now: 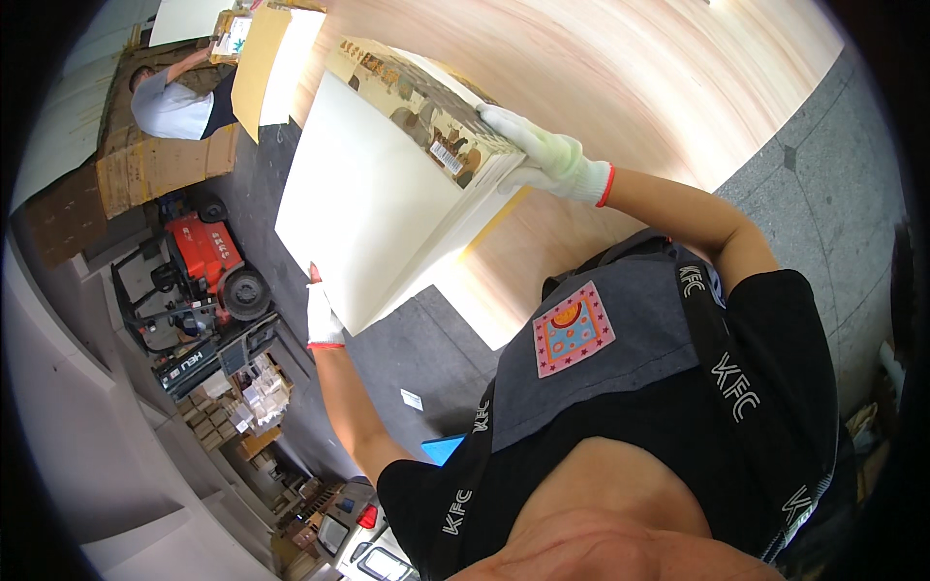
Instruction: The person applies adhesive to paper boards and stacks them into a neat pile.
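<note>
A stack of printed book covers or books (pixel 426 121) with a brown and cream pattern lies at the table's edge, a barcode on the visible one. A large white sheet (pixel 358 208) spreads from the stack toward the left and overhangs the table, with more white layers under it. My right hand (pixel 554 163), in a white glove with a red cuff, grips the stack's near right corner, fingers along the top and thumb lower down. At the sheet's outer left edge is my left hand (pixel 323 318), gloved too; one reddish fingertip shows, and its other fingers are mostly hidden behind the sheet.
The pale wood-grain table (pixel 659 77) extends to the far right. Another stack with yellowish board (pixel 260 73) stands at the far left, where a person (pixel 174 105) in a light shirt works. A red forklift (pixel 205 254) is parked to the left, near stacked cartons (pixel 208 412).
</note>
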### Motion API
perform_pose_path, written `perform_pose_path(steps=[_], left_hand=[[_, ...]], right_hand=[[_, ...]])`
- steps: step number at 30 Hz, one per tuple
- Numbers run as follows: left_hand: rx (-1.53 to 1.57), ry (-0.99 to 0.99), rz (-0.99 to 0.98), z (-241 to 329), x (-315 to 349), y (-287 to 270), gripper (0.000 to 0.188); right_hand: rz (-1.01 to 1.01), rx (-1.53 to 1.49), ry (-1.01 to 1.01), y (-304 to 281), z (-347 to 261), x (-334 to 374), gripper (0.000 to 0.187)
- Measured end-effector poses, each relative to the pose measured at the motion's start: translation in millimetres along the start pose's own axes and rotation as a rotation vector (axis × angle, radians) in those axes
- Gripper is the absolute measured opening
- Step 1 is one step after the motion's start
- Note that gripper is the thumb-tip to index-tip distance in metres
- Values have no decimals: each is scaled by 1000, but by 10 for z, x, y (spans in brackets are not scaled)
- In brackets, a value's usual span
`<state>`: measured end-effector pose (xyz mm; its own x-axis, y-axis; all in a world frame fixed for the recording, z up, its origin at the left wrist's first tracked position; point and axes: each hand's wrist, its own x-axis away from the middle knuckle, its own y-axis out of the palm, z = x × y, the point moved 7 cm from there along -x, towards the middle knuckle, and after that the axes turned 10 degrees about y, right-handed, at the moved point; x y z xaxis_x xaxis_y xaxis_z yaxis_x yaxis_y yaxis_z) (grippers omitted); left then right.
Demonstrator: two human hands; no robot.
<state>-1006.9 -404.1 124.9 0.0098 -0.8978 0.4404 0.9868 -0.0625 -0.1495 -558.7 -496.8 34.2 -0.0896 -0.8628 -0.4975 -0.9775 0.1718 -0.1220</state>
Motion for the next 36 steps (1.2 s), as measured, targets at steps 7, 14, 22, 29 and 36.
perform_pose_path(steps=[7, 14, 22, 29, 36], left_hand=[[-10, 39, 27, 19, 4, 18, 65], [23, 59, -47, -36, -78, -122, 60], [201, 155, -61, 135, -603, -390, 55], [292, -33, -104, -82, -827, -361, 43], [317, -36, -245, 26, -657, -222, 40]], right_hand=[[-119, 61, 202, -29, -29, -15, 92], [-263, -320, 385, -346, -80, -593, 82], [-207, -605, 944, 120, 116, -1788, 87], [-124, -386, 1017, 233, 155, -1850, 78], [-218, -407, 990, 231, 107, -1861, 70]])
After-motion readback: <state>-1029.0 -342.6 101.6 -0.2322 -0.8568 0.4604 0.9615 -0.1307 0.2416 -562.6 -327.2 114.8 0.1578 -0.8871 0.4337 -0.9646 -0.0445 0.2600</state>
